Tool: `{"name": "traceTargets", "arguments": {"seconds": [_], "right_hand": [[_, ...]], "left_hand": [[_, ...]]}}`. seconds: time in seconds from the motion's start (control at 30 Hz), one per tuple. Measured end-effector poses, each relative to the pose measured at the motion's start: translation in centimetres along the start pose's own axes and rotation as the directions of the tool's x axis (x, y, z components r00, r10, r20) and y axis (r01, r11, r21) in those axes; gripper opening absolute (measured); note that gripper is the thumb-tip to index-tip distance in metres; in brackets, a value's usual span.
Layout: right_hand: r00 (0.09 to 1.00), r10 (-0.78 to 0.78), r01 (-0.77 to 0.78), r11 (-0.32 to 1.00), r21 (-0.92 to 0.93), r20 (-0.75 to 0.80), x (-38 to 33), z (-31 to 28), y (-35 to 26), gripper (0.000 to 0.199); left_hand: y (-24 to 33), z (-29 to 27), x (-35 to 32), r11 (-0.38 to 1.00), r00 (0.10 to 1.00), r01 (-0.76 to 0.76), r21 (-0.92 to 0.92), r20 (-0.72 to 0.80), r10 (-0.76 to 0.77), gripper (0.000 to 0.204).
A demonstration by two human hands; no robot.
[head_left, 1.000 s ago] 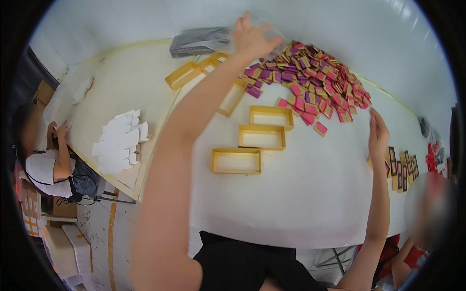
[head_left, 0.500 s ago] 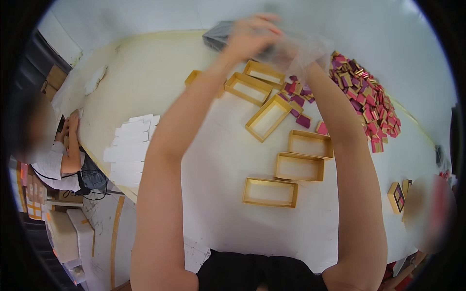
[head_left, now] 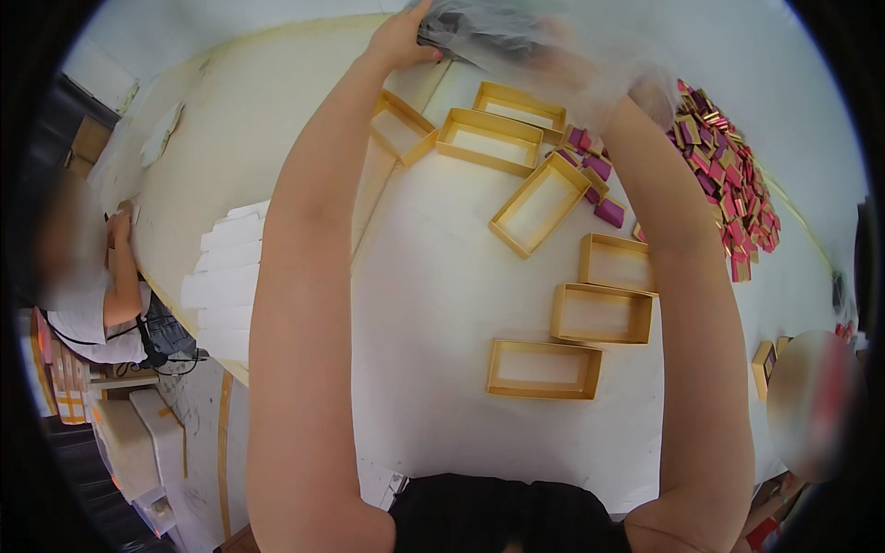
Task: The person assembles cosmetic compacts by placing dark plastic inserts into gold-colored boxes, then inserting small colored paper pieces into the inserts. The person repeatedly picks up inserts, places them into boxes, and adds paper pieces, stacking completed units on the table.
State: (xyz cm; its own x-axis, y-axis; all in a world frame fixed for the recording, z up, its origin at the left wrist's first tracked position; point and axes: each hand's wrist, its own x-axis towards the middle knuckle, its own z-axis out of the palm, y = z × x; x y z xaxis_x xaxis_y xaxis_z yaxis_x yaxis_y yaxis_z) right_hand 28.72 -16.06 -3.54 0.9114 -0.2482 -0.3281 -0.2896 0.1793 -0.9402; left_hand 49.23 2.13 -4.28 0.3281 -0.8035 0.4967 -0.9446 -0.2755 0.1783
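At the far side of the table, a clear plastic bag (head_left: 479, 26) with something dark grey inside spans the space between my hands. My left hand (head_left: 402, 41) grips its left end, the thumb and fingers around the dark part. My right hand (head_left: 562, 57) shows only dimly through the crumpled film, and its fingers are hidden. Just below the bag sit open gold box trays, among them an upper tray (head_left: 521, 106) and a wider one (head_left: 489, 138). Small pink and purple blocks (head_left: 597, 166) lie beside my right forearm.
A large heap of pink, purple and gold blocks (head_left: 728, 175) lies right of my right arm. More gold trays (head_left: 544, 369) stand nearer me. White flat cartons (head_left: 226, 276) are stacked at left. A person (head_left: 101, 286) works at the left edge; another is at far right.
My left hand has moved left and farther away, from above the dark bundle to its left end. The bag is stretched wider. The whole view has shifted slightly.
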Motion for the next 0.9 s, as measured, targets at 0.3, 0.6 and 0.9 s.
{"name": "traceTargets", "arguments": {"seconds": [0.3, 0.6, 0.9], "right_hand": [[0.998, -0.044, 0.045, 0.999, 0.023, -0.051, 0.9, 0.9, 0.1, 0.025], [0.906, -0.219, 0.301, 0.935, 0.188, -0.363, -1.9, -7.2, -2.9, 0.025], [0.855, -0.202, 0.390, 0.858, 0.336, -0.478, -6.4, -14.6, -0.9, 0.025]], "left_hand": [[3.7, -0.5, -0.5, 0.940, 0.991, 0.047, 0.339, 0.099, -0.085, 0.078], [6.0, 1.2, -0.2, 0.845, 0.985, 0.141, 0.516, 0.009, -0.170, 0.066], [10.3, 1.5, 2.4, 0.830, 0.922, 0.301, 0.470, 0.080, -0.379, 0.071]]}}
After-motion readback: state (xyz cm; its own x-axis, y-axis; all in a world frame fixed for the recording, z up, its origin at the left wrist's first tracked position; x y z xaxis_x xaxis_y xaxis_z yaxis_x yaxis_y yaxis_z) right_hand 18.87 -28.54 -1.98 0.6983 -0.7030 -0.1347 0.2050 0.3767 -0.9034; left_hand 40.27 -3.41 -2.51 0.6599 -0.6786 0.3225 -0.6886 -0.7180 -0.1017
